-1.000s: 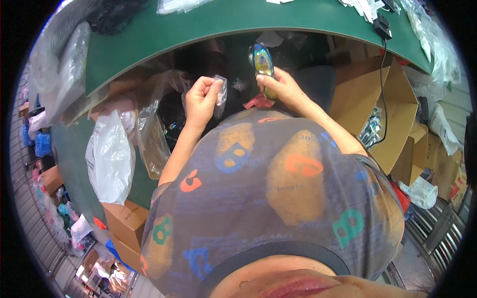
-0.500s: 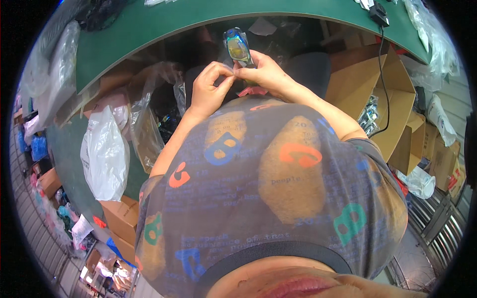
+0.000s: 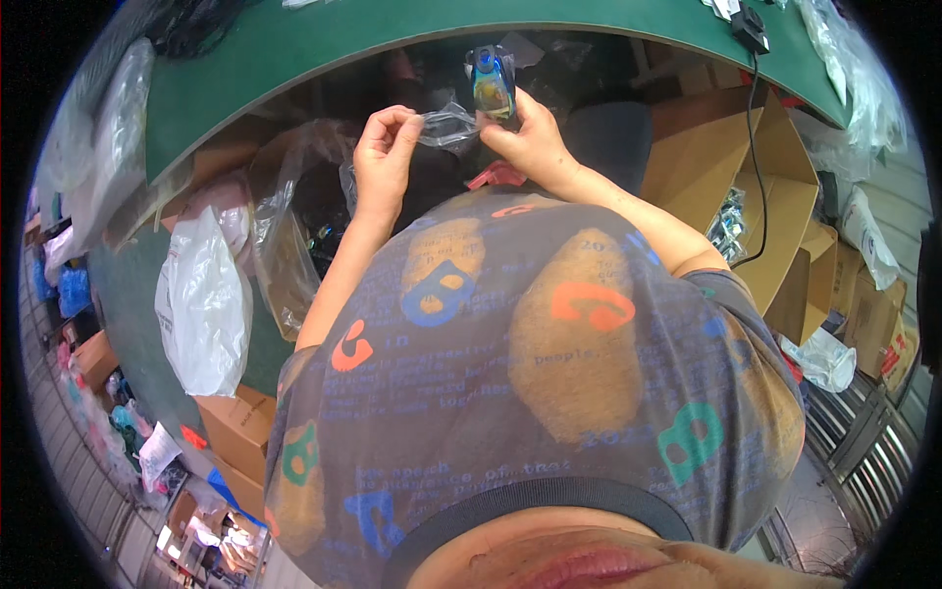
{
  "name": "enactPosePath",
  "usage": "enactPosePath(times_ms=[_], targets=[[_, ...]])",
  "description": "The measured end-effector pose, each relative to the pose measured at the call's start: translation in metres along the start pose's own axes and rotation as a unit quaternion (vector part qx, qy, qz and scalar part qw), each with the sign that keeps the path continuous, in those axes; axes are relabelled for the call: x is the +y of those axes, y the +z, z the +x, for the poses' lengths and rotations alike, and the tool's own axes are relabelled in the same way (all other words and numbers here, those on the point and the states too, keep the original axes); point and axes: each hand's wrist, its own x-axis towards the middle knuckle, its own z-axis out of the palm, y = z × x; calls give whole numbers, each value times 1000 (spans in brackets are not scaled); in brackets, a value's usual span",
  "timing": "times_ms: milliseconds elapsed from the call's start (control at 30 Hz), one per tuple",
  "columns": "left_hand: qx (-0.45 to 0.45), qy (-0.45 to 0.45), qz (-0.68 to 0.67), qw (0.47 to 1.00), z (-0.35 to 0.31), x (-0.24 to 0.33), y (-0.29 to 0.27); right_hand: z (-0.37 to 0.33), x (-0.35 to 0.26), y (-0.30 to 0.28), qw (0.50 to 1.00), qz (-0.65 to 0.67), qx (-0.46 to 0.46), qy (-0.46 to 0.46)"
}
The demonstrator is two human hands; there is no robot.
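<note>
Ahead of my chest, my right hand [image 3: 533, 145] is closed around a small shiny oblong item [image 3: 493, 83], blue at its top and rim with a yellowish middle. Its exact kind does not show. My left hand [image 3: 385, 157] pinches the end of a strip of clear plastic film [image 3: 449, 127] between thumb and fingers. The strip stretches across to the bottom of the shiny item, where the right fingers hide how it joins.
A green table [image 3: 324, 29] curves round in front. To the right, an open cardboard box [image 3: 711, 147] holds small packed items, and a black cable [image 3: 763, 157] hangs over it. On the left are a white plastic bag [image 3: 204, 304] and a clear bag [image 3: 285, 221].
My hands have drawn apart: the left moved left, pulling the clear film out between them. The right hand shifted slightly right and the shiny item went with it.
</note>
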Motion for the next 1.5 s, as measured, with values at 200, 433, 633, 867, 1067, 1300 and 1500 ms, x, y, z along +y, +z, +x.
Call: enactPosePath(times_ms=[200,433,633,867,1067,1300,1500], targets=[[-27,-253,-13,967,-16,-18,-5,-5,6,8,1000,-29,-5,-11],[2,74,297,952,-1,-3,-1,-1,-41,-19,942,-276,-190,-4],[-6,86,285,955,0,9,8,-3,-26,-26,864,-415,-239,-152],[-55,229,340,910,-11,20,14,3,-9,-18,879,-397,-242,-105],[-61,300,411,858,-12,24,15,10,23,0,933,96,-279,204],[-43,233,330,914,-17,13,17,-7,19,19,685,620,-247,291],[-15,195,256,947,-17,10,20,-1,-2,10,931,212,-227,192]])
